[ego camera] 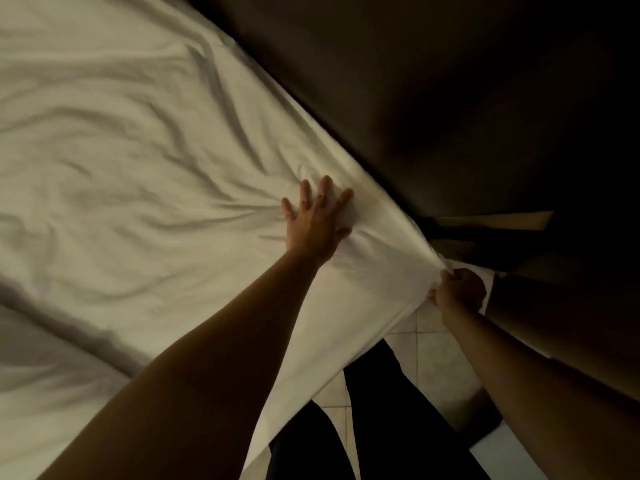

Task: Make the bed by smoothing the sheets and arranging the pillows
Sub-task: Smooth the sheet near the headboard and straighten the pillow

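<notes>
At bed corner, sheet [138, 150] under left fingers [313, 197]

Bedroom, dimly lit, could be home or hotel, can't tell which. Evidence: bed with a wrinkled white sheet [121, 140] fills the frame from 7 to 12 o'clock, its edge hanging off the mattress side at about 5 o'clock. Dark plain wall or headboard panel [450, 81] runs 12 to 3 o'clock, too dark to say which. Pale tiled floor [433, 351] shows at 5 o'clock beside the bed
</notes>
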A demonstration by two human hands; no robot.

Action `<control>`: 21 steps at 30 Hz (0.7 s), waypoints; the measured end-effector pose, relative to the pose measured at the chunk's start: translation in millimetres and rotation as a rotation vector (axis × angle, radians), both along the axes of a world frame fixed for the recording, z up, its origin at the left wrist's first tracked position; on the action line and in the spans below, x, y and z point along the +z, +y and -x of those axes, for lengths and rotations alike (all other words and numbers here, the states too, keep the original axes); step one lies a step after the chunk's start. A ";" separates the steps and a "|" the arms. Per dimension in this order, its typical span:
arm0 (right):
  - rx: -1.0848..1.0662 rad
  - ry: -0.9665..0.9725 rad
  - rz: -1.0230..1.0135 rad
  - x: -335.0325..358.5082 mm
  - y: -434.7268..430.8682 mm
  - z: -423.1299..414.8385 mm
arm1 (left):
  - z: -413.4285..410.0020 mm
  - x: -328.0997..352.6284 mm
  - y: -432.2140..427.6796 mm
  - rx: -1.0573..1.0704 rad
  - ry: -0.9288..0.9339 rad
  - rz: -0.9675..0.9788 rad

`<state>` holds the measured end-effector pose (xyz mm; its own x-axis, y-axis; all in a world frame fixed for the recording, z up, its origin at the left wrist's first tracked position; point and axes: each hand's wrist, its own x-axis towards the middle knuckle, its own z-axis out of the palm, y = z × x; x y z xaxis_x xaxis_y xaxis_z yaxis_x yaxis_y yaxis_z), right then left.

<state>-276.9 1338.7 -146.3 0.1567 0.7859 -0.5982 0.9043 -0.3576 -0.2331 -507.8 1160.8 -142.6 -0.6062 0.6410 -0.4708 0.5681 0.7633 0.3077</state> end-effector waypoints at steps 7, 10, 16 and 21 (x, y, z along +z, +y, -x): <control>0.128 0.020 -0.046 12.9 -26.7 -11.7 | -19.3 15.6 -36.3 -0.008 -0.084 -0.025; 0.295 -0.016 -0.009 35.1 -41.2 -10.0 | -33.2 32.2 -55.5 0.043 -0.118 0.004; 0.448 -0.017 0.085 75.3 -54.8 11.7 | -36.4 90.8 -90.8 0.208 -0.076 -0.081; 0.552 0.044 0.123 117.4 -69.2 37.8 | -37.5 159.6 -121.6 0.401 -0.002 -0.051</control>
